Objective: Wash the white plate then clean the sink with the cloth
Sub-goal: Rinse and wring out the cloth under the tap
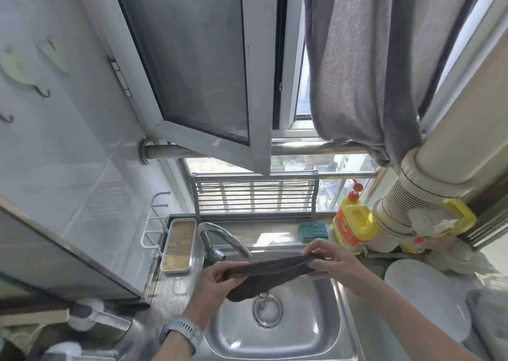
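Head view: You stand over the steel sink (316, 330) with a dark cloth (270, 274) stretched between both hands, just above the basin and in front of the tap (225, 237). Your left hand (217, 281), a pale watch (182, 330) on its wrist, grips the cloth's bunched end at about 9 o'clock of the drain (266, 310). Your right hand (330, 261) pinches the other end between thumb and fingertips at about 1 o'clock. The cloth sags in the middle and hangs clear of the sink floor.

The white plate (423, 303) lies on the table at 3 o'clock of the basin, well apart from both hands, with nothing of it in the water. By that placing, the plate wash looks finished, though the picture is too soft to show whether its surface is clean or wet. No water can be seen running from the tap. Foam or water sits in the drain, and the basin walls look bare.

The sink wipe appears not yet begun: the cloth has still to touch steel. A green sponge (313, 230) and a yellow detergent bottle (353, 223) wait on the ledge at 12 o'clock.
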A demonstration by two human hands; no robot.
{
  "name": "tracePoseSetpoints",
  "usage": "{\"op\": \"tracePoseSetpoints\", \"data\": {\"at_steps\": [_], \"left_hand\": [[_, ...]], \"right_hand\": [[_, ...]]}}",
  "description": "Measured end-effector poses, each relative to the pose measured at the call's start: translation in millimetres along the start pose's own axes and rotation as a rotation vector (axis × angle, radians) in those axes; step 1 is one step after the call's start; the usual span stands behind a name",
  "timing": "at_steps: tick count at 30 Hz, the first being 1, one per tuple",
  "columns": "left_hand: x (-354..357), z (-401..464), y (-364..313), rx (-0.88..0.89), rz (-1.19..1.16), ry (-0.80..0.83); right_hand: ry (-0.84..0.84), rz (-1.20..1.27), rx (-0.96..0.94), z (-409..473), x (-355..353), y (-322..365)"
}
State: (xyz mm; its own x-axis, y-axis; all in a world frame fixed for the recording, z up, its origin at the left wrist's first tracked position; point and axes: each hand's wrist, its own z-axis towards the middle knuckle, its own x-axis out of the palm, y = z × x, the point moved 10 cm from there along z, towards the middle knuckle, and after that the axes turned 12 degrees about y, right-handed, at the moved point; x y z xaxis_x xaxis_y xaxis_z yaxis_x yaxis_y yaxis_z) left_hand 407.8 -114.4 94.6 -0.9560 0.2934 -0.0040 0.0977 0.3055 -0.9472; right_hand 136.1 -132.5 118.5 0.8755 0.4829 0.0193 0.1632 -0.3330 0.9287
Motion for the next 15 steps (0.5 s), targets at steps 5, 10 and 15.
{"op": "tracePoseSetpoints", "data": {"at_steps": [5, 10, 15], "left_hand": [[0.9, -3.4, -10.3, -0.024, -0.030, 0.095], [-19.9, -3.0, -16.6, 0.035, -0.140, -0.072], [-12.6, 2.5, -27.4, -0.022, -0.048, -0.011]], "right_hand": [[-0.079, 0.005, -0.128, -11.5, -14.2, 40.0], [-0.206, 0.104, -0.199, -22.7, -42.2, 50.1], [-0.327, 0.332, -0.116, -17.2, -56.0, 20.0]]}}
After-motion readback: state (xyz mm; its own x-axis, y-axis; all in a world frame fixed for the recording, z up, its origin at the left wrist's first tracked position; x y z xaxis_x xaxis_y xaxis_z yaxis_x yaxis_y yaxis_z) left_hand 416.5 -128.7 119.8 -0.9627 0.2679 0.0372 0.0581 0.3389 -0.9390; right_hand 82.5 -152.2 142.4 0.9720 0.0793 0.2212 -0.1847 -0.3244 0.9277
